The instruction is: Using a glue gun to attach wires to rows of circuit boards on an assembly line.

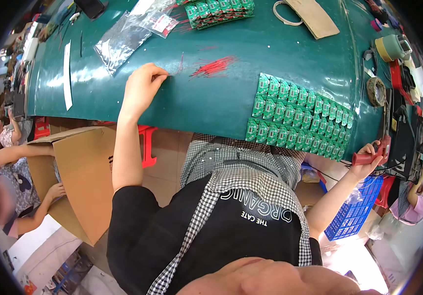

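My left hand [142, 89] is over the near part of the green table, thumb and fingers pinched together. Whatever is in the pinch is too small to make out. Just right of the fingertips lie a loose red wire [181, 64] and a pile of thin red wires [214, 67]. At the table's right edge my right hand [367, 156] is closed round the handle of a red pistol-grip tool [385, 146], which looks like a soldering gun. Rows of green circuit boards [295, 115] lie flat on the table between my hands.
At the back stand stacked green boards [219, 12] with red wires, beside clear plastic bags [120, 42]. A tape roll [376, 92] and cables crowd the right edge. Below are a cardboard box [84, 172], with another person's arms at it, and a blue crate [354, 209].
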`<state>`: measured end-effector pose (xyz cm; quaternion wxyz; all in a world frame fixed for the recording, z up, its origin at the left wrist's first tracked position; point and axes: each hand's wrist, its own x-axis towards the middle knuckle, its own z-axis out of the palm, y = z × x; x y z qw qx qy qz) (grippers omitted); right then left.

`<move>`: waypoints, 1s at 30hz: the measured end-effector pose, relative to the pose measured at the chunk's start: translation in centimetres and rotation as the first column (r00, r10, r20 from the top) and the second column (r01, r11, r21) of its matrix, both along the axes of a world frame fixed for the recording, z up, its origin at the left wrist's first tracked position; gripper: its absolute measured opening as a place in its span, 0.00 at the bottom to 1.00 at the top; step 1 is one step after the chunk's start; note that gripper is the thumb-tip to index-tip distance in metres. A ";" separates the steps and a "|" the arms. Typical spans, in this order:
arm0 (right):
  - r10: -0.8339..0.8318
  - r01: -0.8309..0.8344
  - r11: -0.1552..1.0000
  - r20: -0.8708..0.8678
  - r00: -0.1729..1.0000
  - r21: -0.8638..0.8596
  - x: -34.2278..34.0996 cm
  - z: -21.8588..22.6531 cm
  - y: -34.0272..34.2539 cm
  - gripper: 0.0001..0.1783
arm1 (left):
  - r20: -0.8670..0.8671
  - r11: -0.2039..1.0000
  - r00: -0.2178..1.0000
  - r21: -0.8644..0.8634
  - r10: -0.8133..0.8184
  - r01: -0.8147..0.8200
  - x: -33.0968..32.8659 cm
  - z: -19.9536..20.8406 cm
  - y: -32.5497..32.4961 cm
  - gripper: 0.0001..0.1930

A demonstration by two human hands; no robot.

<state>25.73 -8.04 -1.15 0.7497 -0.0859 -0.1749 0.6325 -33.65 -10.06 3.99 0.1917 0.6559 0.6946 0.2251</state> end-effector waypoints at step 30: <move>0.077 0.206 0.961 0.893 0.443 -0.185 -22.4 8.5 -5.9 0.34 | 0.974 0.916 0.184 -0.194 0.135 0.352 21.1 1.2 -2.0 0.02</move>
